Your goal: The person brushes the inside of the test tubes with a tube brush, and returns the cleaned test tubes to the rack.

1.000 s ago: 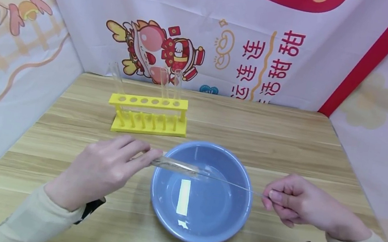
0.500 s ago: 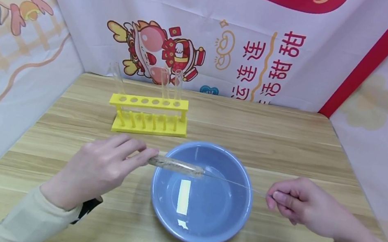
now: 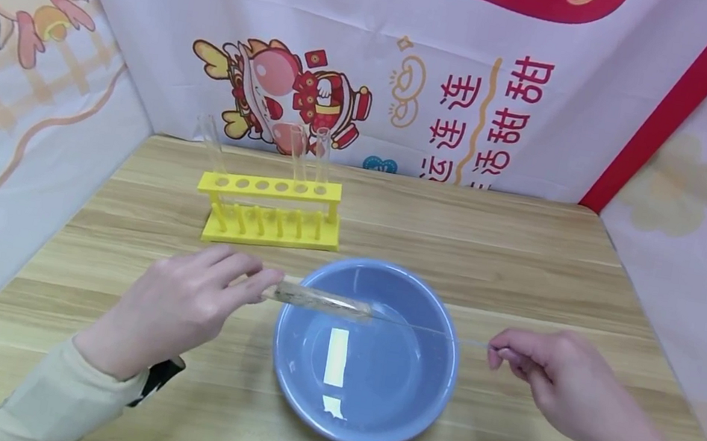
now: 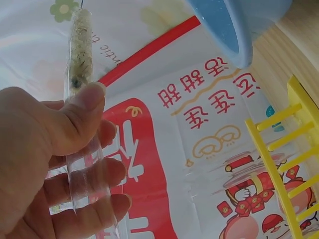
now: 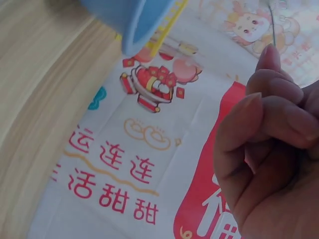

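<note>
My left hand [image 3: 186,302] grips a clear test tube [image 4: 82,174], tilted nearly level above the left part of a blue basin [image 3: 357,432]. Inside the tube's mouth end sits a test tube brush, its pale bristles [image 4: 79,47] filling that stretch. The brush's thin wire handle [image 3: 413,327] runs out of the mouth across the basin. At the basin's right side my right hand [image 3: 581,388] pinches the wire's far end with curled fingers. In the right wrist view the wire [image 5: 272,30] rises beyond the fingertips.
Behind the basin, to the left, stands a yellow test tube rack [image 3: 266,238] with several holes. Clear test tubes [image 3: 321,159] stand in it, one [image 3: 211,144] leaning at the left end. Printed cloth walls [image 3: 375,65] enclose the wooden table [image 3: 522,274].
My right hand has shifted slightly right and turned on the wire, its back now more upward. The left hand has moved slightly left, still holding the tube over the basin.
</note>
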Tool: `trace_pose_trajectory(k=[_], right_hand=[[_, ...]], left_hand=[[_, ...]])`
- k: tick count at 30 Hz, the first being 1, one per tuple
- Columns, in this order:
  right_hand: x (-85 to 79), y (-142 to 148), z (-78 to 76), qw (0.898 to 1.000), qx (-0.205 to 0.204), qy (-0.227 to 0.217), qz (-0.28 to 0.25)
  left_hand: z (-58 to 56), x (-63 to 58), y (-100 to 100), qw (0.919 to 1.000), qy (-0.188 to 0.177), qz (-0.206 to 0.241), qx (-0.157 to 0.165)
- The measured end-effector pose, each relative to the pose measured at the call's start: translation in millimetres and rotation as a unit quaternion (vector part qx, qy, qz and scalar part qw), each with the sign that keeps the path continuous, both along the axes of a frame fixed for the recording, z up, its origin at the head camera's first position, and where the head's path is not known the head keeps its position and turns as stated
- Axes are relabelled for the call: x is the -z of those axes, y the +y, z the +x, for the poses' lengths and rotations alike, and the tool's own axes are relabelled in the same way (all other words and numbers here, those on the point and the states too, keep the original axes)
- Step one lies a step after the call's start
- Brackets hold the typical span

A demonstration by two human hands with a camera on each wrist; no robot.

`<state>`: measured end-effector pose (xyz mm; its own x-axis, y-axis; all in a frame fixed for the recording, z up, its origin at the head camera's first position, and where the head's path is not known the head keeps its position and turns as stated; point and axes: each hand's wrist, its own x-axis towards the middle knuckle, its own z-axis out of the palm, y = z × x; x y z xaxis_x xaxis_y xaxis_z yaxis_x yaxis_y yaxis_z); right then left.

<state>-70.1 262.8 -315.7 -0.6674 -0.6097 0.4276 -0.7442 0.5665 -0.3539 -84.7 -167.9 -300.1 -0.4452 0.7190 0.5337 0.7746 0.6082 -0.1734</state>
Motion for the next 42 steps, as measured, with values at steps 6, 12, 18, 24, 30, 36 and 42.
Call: trace_pose_trajectory(k=[6,12,18,24,30,36,42], right_hand=[[6.7,3.5,-4.4,0.997,0.018,0.074,0.015],[21.1,5.9,-9.9,0.987,0.034,0.157,0.017],[34.7,8.8,-18.9,0.974,0.044,0.223,0.019],[47.8,15.3,-23.1,0.968,0.044,0.249,0.007],[62.7,25.3,-19.8,0.964,0.051,0.261,-0.004],[73.3,37.9,-19.6,0.961,0.054,0.27,-0.014],[77.8,59.9,-14.7,0.962,0.095,0.254,-0.022]], left_hand=[[-7.6,5.4,-3.3,1.0,-0.005,0.001,0.003],[-13.3,9.9,-3.5,0.9997,-0.024,-0.01,-0.004],[-17.9,14.7,-5.9,0.9983,-0.047,-0.03,-0.014],[-25.0,24.8,-12.3,0.9974,-0.06,-0.04,-0.004],[-29.1,31.2,-15.3,0.9945,-0.089,-0.055,-0.005],[-29.3,32.1,-19.0,0.9888,-0.132,-0.068,-0.017],[-42.5,35.8,-40.7,0.9725,-0.223,-0.011,-0.067]])
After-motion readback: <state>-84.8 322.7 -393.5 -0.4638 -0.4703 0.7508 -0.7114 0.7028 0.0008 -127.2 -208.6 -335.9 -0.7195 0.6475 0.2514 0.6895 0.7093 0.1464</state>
